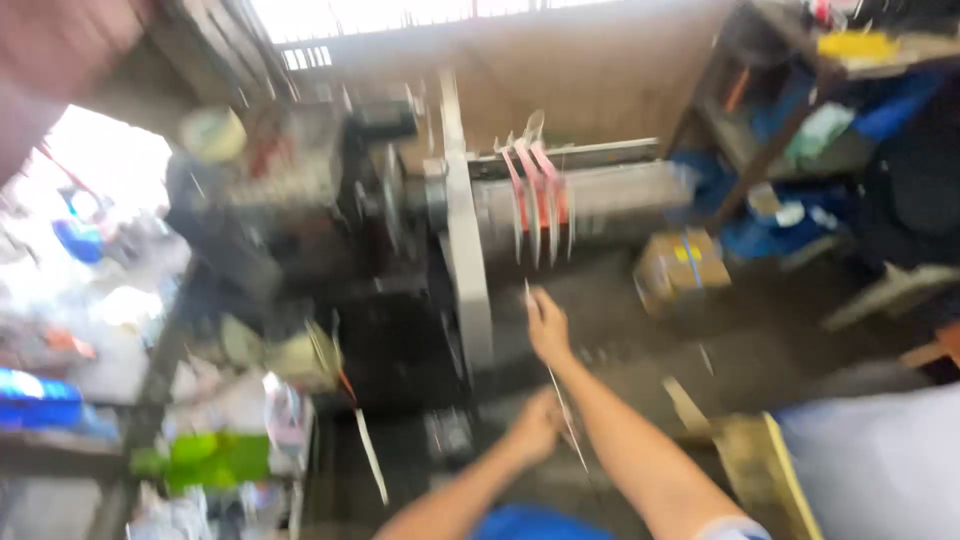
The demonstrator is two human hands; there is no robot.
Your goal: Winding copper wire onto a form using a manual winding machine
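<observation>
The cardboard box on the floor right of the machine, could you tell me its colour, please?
The cardboard box is yellowish-brown with a blue stripe, seen in the blurred head view.

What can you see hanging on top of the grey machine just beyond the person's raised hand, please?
Several thin pink and white strips hang over the grey machine, just beyond the right hand. Motion blur hides how they are attached, and the strips cover the surface behind them.

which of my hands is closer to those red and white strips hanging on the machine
Right. Your right hand is raised just below the red and white strips on the machine. Your left hand is lower and farther back, toward your body.
</observation>
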